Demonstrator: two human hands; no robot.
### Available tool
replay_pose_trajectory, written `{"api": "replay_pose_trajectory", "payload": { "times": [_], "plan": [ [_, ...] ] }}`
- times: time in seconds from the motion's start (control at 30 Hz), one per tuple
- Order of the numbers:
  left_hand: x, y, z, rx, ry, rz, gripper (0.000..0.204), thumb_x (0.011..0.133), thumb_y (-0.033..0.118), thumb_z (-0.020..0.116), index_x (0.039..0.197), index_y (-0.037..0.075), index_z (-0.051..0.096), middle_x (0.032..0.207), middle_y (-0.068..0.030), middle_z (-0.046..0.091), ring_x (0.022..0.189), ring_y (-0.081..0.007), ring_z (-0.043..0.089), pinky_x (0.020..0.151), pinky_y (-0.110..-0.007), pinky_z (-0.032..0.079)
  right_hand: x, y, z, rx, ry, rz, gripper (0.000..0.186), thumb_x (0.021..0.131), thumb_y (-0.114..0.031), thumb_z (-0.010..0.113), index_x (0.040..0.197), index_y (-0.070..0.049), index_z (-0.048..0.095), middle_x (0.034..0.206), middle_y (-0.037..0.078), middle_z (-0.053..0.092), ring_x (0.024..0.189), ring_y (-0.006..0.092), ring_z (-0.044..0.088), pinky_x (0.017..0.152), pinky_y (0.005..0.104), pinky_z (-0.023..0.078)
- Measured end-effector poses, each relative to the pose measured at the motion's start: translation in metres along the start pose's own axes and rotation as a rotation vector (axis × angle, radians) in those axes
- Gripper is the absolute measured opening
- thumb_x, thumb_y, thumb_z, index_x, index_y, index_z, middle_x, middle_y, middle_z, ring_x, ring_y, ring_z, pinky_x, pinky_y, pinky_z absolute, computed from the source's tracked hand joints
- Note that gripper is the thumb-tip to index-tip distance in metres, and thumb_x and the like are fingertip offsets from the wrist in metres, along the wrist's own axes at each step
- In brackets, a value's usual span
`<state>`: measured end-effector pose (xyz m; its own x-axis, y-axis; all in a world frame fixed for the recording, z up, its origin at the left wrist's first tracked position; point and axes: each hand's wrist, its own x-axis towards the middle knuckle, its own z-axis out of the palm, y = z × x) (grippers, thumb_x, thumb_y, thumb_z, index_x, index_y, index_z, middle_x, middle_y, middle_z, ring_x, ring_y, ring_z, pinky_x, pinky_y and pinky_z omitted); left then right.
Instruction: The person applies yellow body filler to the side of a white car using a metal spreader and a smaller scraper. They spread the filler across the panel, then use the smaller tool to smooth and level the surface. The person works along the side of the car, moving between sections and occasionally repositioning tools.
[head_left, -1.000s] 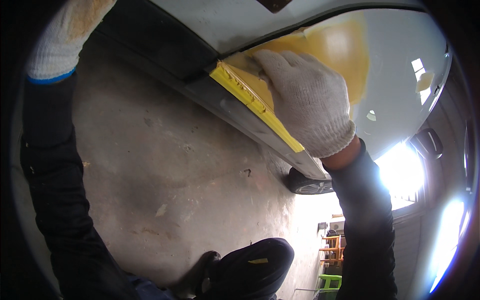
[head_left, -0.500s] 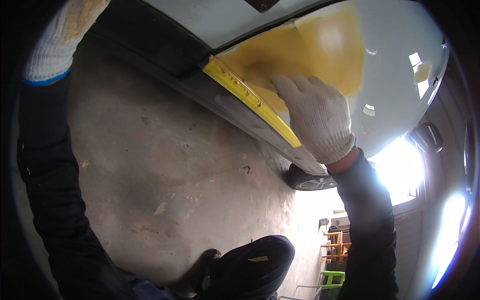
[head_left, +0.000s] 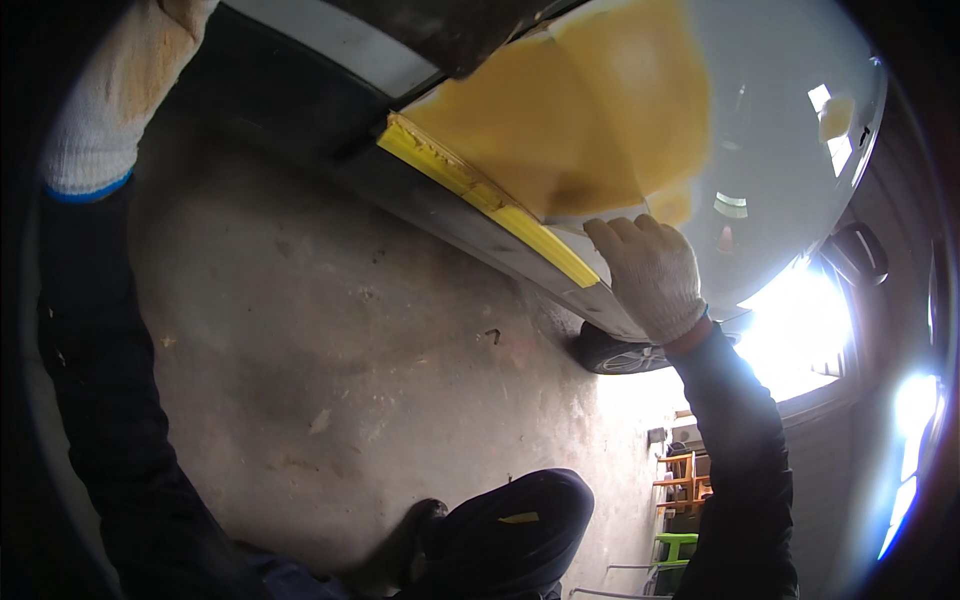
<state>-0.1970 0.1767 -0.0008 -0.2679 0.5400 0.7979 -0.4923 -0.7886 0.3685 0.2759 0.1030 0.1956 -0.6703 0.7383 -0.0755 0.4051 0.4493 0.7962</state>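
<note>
My right hand [head_left: 655, 278], in a white knit glove, rests against the lower part of a white car body panel [head_left: 770, 130]. Its fingers are bent and pressed together; whatever may be under them is hidden. Left of and above the fingers spreads a smooth tan-yellow filler patch [head_left: 560, 110], with a darker smudge at its lower edge. Bright yellow masking tape [head_left: 480, 190] runs along the sill beneath it. My left hand [head_left: 125, 100], gloved in white with brownish stains, reaches up at the upper left; its fingers lie outside the picture.
A dark flat shape [head_left: 450, 30] overhangs the top of the patch. Beyond the sill is a car wheel [head_left: 620, 350] on the stained concrete floor [head_left: 300, 330]. My bent knee [head_left: 520, 530] is at the bottom. Orange wooden stools [head_left: 685, 480] and a green stool [head_left: 675, 548] stand at lower right.
My right hand has slid down off the tan-yellow patch to its lower edge, and its fingers are more bent. The dark shape at the top covers more of the view.
</note>
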Motion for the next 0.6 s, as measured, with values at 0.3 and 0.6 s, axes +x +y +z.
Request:
{"api": "replay_pose_trajectory", "payload": {
  "times": [0.3,0.6],
  "plan": [
    [-0.010,-0.036,0.016,-0.074,-0.248,-0.038,0.045,0.110,0.030,0.053,0.146,0.004,0.048,0.123,-0.0086,0.060,0.113,-0.0226,0.064,0.093,-0.035,0.059,-0.022,-0.018,-0.077,0.567,0.371,0.335,0.013,0.088,0.000,0.071,0.101,-0.003,0.067,0.091,0.012,0.071,0.084,0.0270,0.073,0.074,0.0361,0.058],
    [0.009,-0.030,0.076,-0.551,-0.443,-0.245,0.045,0.113,0.032,0.044,0.149,0.004,0.048,0.146,-0.0092,0.057,0.136,-0.0223,0.055,0.112,-0.037,0.048,-0.014,-0.024,-0.081,0.852,0.544,0.082,0.023,0.097,-0.004,0.063,0.120,0.002,0.066,0.110,0.012,0.071,0.096,0.0181,0.070,0.087,0.0314,0.057]
  ]
}}
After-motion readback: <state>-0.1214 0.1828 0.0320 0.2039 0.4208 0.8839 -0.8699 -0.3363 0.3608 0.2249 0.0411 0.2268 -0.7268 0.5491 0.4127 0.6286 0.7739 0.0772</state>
